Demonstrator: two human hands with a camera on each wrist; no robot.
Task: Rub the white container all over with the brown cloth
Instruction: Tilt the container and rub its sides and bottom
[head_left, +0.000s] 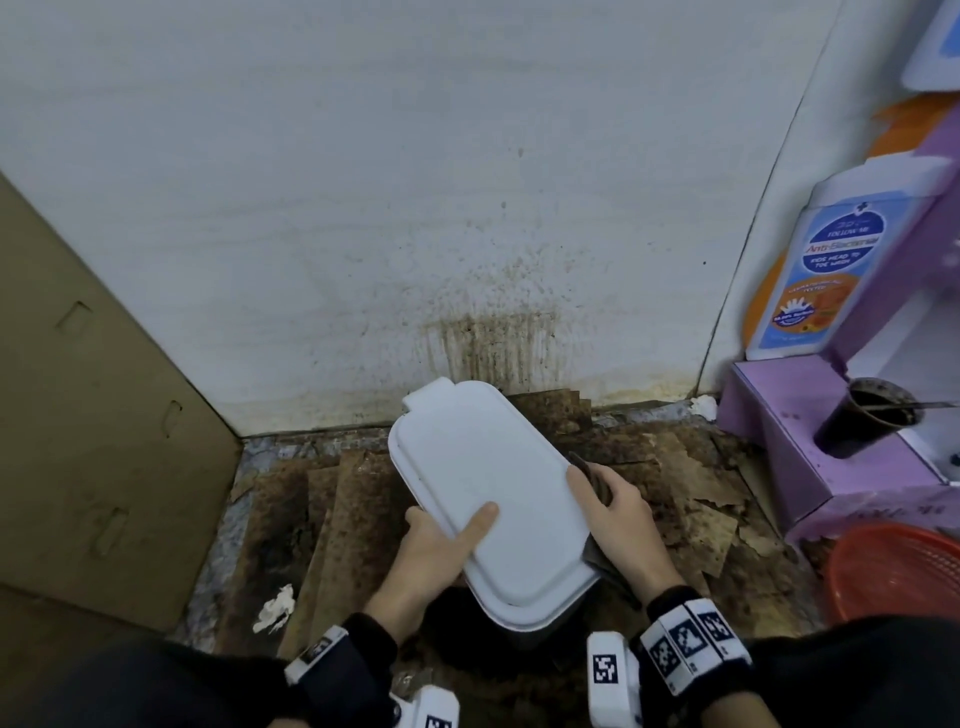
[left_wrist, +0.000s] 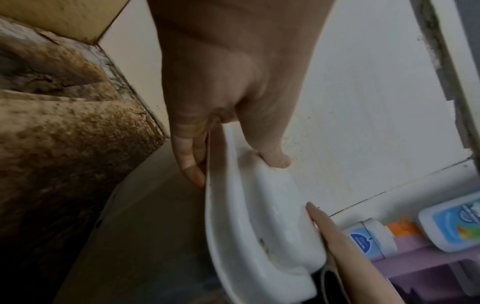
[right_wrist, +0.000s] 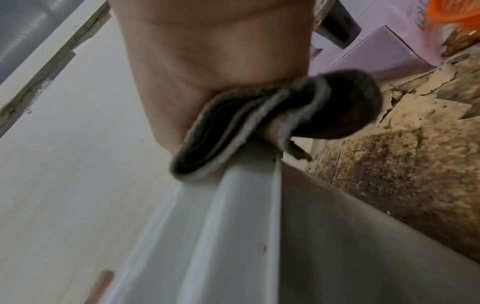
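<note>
The white container (head_left: 483, 493), oblong with a lid and a tab at its far end, is held tilted above the dirty floor. My left hand (head_left: 447, 540) grips its near left edge, thumb lying on the lid and fingers underneath; the left wrist view shows that rim (left_wrist: 259, 216) pinched between thumb and fingers. My right hand (head_left: 618, 512) holds the folded brown cloth (head_left: 592, 475) against the container's right side. In the right wrist view the cloth (right_wrist: 259, 121) is bunched under the palm, pressed on the container's rim (right_wrist: 233, 216).
Stained cardboard sheets (head_left: 691, 483) cover the floor below a splattered white wall (head_left: 467, 208). A brown board (head_left: 93, 415) leans at the left. On the right stand a purple box (head_left: 779, 447) with a dark cup (head_left: 862, 421), a wash bottle (head_left: 841, 254) and an orange basket (head_left: 898, 571).
</note>
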